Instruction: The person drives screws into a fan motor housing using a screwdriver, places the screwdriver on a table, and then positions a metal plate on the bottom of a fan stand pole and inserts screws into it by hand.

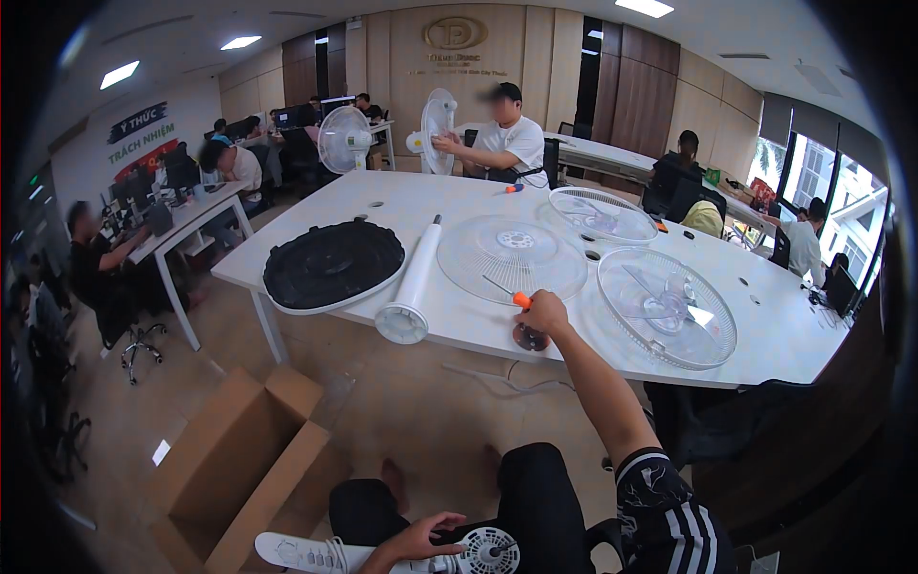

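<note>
My right hand (543, 314) is closed on an orange-handled screwdriver (521, 299) over the front edge of the white table, its shaft pointing up and left across a clear fan guard (514, 258). Just below that hand is a dark round part (529, 337). Down at my lap, my left hand (428, 538) rests with fingers apart on a white fan body, beside its round slotted motor housing (490, 551). The body's white control panel (308, 552) extends to the left.
The white table (622, 375) holds a black-topped base (335, 266), a white pole (413, 282) and fan guards (667, 308). An open cardboard box (239, 459) stands on the floor at left. Across the table a person (512, 143) handles a fan (440, 129). Other people sit at desks behind.
</note>
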`<act>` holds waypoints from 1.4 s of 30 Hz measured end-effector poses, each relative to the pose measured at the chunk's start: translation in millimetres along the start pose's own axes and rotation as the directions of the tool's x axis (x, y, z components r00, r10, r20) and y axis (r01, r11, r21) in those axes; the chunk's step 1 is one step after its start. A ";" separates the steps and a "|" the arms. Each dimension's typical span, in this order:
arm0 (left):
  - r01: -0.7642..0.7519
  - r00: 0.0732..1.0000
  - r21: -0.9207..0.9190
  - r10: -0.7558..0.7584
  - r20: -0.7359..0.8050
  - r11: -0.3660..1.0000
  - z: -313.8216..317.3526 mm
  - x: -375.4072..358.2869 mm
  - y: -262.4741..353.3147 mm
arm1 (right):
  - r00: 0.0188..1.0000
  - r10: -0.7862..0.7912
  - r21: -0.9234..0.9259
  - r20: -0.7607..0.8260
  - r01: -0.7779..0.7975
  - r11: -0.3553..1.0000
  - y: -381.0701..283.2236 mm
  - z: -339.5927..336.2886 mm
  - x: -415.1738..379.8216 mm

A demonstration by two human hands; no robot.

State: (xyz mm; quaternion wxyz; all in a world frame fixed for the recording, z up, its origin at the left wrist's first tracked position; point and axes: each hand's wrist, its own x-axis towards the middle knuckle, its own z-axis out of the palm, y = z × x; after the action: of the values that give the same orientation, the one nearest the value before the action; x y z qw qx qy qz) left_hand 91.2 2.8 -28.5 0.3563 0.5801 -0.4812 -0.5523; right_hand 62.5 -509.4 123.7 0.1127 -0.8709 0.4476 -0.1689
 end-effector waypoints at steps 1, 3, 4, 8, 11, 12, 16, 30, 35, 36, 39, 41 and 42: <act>-0.010 1.000 -0.010 0.010 -0.006 1.000 0.2 0.6 -0.5 | 1.000 0.005 0.032 0.026 -0.006 0.999 1.0 0.5 0.9; 0.002 1.000 -0.011 -0.002 0.000 1.000 0.5 0.2 -0.8 | 1.000 -0.001 0.047 0.008 0.000 0.999 2.4 3.1 1.3; 0.013 1.000 -0.013 -0.013 0.009 1.000 -0.2 1.3 0.0 | 1.000 -0.003 0.060 -0.011 0.004 0.998 3.3 2.9 1.9; -0.052 0.997 0.018 0.053 -0.062 0.999 5.1 4.2 -16.2 | 0.985 -0.049 0.006 -0.163 0.051 0.999 16.3 16.7 32.9; -0.039 0.997 0.071 0.044 -0.067 0.997 2.1 -2.5 6.9 | 0.884 -0.169 0.011 -0.436 0.193 0.981 25.4 -1.4 36.5; -0.050 0.994 0.054 0.055 -0.099 0.997 4.8 -5.2 7.1 | 0.959 -0.066 0.236 -0.275 0.133 0.963 23.4 -22.4 26.1; -0.051 0.994 0.103 0.060 -0.088 0.993 5.0 -12.2 19.9 | 0.995 -0.089 0.784 -0.037 0.084 0.616 -37.6 -98.3 -148.8; -0.142 0.988 0.189 0.150 -0.026 0.972 29.2 -5.0 34.5 | 0.746 -0.126 0.689 0.654 -0.518 0.507 16.0 39.2 -383.4; -0.156 0.976 0.557 0.215 -0.042 0.816 48.8 -9.9 37.6 | 0.707 -0.168 0.667 0.687 -0.521 0.533 13.1 46.3 -387.6; -0.128 0.977 0.544 0.201 -0.076 0.829 51.0 -11.1 37.5 | 0.700 -0.163 0.661 0.695 -0.532 0.529 13.0 48.7 -388.9; -0.045 0.985 0.551 0.128 -0.112 0.833 60.5 -17.2 38.5 | 0.702 -0.265 0.738 0.661 -0.545 0.398 12.8 54.2 -394.3; -0.020 0.988 0.545 0.099 -0.117 0.838 63.1 -18.3 40.4 | 0.677 -0.337 0.745 0.655 -0.504 0.437 15.7 59.4 -395.2; -0.033 0.986 0.546 0.117 -0.120 0.837 64.2 -18.5 40.4 | 0.670 -0.333 0.739 0.663 -0.514 0.436 15.9 59.5 -396.2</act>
State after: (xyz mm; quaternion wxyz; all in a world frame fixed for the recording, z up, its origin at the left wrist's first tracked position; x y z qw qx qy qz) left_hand 22.7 16.6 6.5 0.2338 0.6774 -0.6121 -0.3344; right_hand -140.6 -191.8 -13.0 0.7336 -0.6309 0.2524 -0.0059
